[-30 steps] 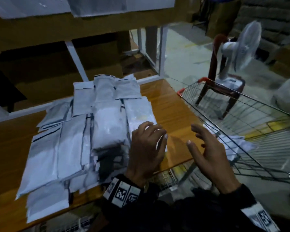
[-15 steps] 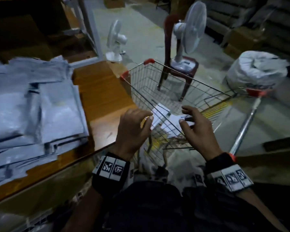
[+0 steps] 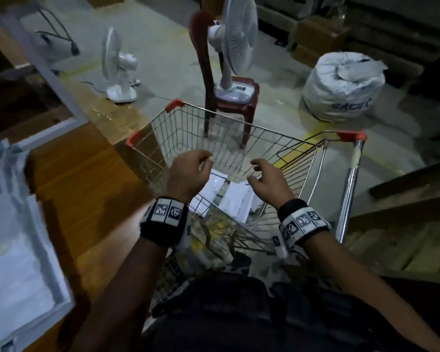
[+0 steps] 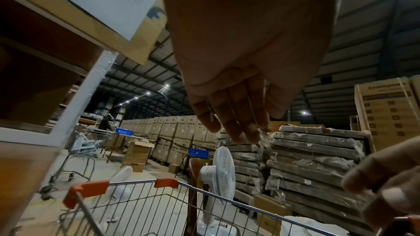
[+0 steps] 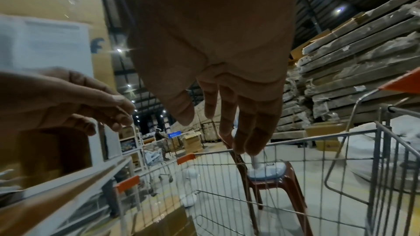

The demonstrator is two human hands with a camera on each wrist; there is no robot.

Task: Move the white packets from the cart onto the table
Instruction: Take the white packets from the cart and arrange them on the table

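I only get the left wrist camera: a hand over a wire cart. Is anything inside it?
Observer: Yes. The head view shows white packets lying on the bottom of the cart.
Operator: Is a hand holding one?
Observer: No. The left hand and right hand hover above them, holding nothing.
Operator: Where's the table?
Observer: The table is on the person's left, beside the cart, and a blurred white pile lies on it.

— What was the cart (image 3: 241, 138) made of?
— Bare shiny metal wire, with matt orange plastic corner caps.
— And the table (image 3: 92, 189) on the left?
— Glossy wood (it caught the light). The white packets (image 3: 235, 200) looked like smooth plastic, and the far chair (image 3: 233, 107) was moulded glossy plastic.
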